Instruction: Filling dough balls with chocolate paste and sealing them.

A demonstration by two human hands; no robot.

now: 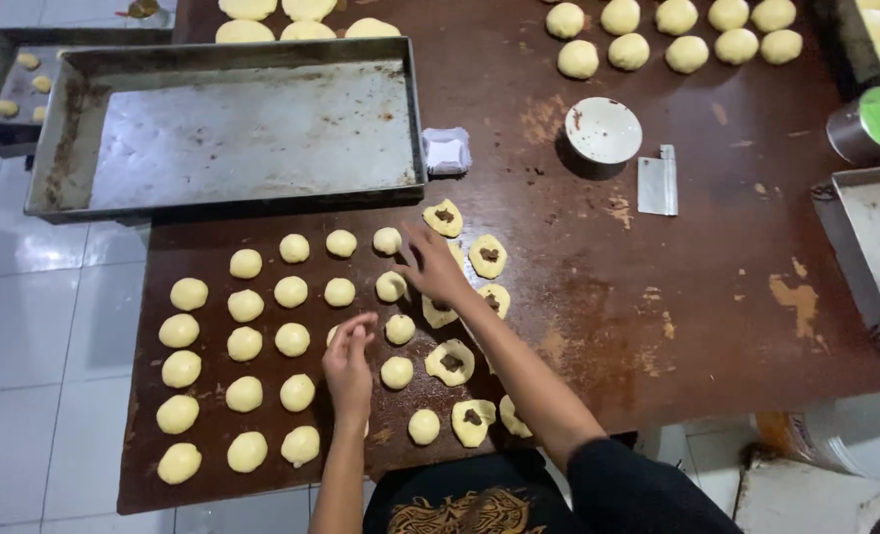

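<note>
My left hand (349, 364) hovers over rows of round yellow dough balls (244, 342) on the brown table (677, 297), fingers pinched on a small dough ball I can barely see. My right hand (430, 267) reaches further out, fingers spread, resting among flattened dough discs with dark filling (450, 362). More filled discs lie by it, one at the far side (444, 218) and one near the table edge (473, 420). A dough ball (391, 287) sits just left of my right hand.
A large empty metal baking tray (232, 133) lies beyond the dough rows, with a second tray (15, 84) behind it. A white bowl (603, 132), a metal scraper (659, 181) and a small plastic cup (447, 151) stand mid-table. More dough balls (687, 35) sit far right; another tray (875, 247) at right.
</note>
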